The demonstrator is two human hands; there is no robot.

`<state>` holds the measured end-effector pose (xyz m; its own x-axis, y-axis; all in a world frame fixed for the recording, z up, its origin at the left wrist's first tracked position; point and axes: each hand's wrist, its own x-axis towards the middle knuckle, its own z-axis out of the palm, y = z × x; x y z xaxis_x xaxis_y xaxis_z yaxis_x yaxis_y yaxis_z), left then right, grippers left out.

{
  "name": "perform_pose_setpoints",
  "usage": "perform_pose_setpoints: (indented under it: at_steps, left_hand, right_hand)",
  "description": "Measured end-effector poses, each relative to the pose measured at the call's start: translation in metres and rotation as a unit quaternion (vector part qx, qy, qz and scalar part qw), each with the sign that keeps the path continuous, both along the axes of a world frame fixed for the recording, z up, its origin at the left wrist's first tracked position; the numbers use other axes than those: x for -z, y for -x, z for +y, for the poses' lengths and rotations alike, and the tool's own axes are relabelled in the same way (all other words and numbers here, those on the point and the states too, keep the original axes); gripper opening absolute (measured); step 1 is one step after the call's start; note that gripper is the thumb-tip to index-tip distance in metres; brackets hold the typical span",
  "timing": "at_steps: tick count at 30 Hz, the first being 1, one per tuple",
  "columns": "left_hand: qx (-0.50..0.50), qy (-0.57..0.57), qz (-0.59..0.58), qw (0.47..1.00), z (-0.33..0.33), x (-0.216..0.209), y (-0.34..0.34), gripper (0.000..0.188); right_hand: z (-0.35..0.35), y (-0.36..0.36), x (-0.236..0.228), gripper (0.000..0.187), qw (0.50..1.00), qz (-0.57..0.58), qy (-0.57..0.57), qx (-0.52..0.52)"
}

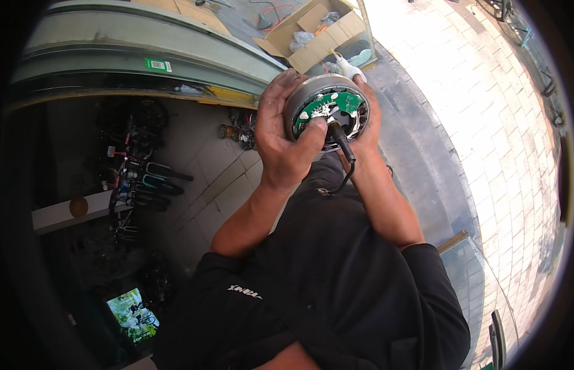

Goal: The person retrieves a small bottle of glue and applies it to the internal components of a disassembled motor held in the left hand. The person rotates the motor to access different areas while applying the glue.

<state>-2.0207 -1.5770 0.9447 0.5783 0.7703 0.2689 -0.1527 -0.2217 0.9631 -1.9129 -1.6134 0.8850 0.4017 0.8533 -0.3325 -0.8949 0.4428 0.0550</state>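
Both my hands hold up a round grey metal motor housing (294, 102) in front of my chest, its open face toward me. Inside it sits a green circuit board (345, 98) with white blobs and white wires on it. From the middle a thick black cable (341, 140) comes out and bends down toward my shirt. My left hand (280, 126) wraps the housing's left side, its thumb pressed on the inside by the white wires. Around the right side curls my right hand (372, 117), its fingers partly hidden behind the housing. Both hands look smudged with dark grease.
Just beyond the housing lies a white nozzle bottle (350, 66). An open cardboard box (327, 43) holds plastic bags. A metal door frame (139, 40) crosses the upper left. Bicycles (145, 176) and a lit screen (134, 314) are on the left; brick paving (478, 111) stretches right.
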Motion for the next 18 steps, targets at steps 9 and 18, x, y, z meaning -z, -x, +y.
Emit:
perform_pose_setpoints:
  at_steps: [9,18]
  left_hand:
    - [-0.001,0.006,0.002,1.000,0.0034,0.0009,-0.0003,0.078]
    - [-0.011,0.034,-0.002,0.999,0.0035,0.0011,-0.0028,0.078]
  right_hand:
    - [0.0015,0.0003,0.0069,0.041,1.000,0.002,0.005,-0.016]
    - [0.0022,-0.0033,0.0096,0.038,0.999,0.027,0.017,-0.030]
